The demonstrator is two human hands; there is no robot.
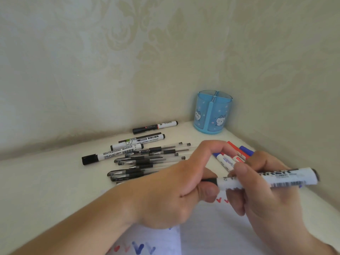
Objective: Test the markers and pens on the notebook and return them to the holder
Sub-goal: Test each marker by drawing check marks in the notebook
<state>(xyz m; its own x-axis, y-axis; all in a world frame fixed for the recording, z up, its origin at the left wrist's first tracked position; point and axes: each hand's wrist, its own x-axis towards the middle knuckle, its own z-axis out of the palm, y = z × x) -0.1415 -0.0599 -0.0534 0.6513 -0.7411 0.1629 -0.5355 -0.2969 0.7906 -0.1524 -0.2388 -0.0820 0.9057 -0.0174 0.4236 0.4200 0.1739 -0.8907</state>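
I held the marker [266,178] level above the notebook [211,227], its length running left-right; my right hand [266,196] clamped the barrel, my left hand [180,188] pinched the black cap end.

cream table [46,181] in a wallpapered corner

on it: blue holder [211,115], three black markers [114,153], heap of pens [147,159], red and blue markers [237,153], notebook [211,232].

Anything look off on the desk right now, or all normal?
Nothing damaged or spilled. The blue holder stands upright in the corner with no pens showing above its rim; the pens and markers lie loose on the desk. Both hands grip a black marker over the notebook.
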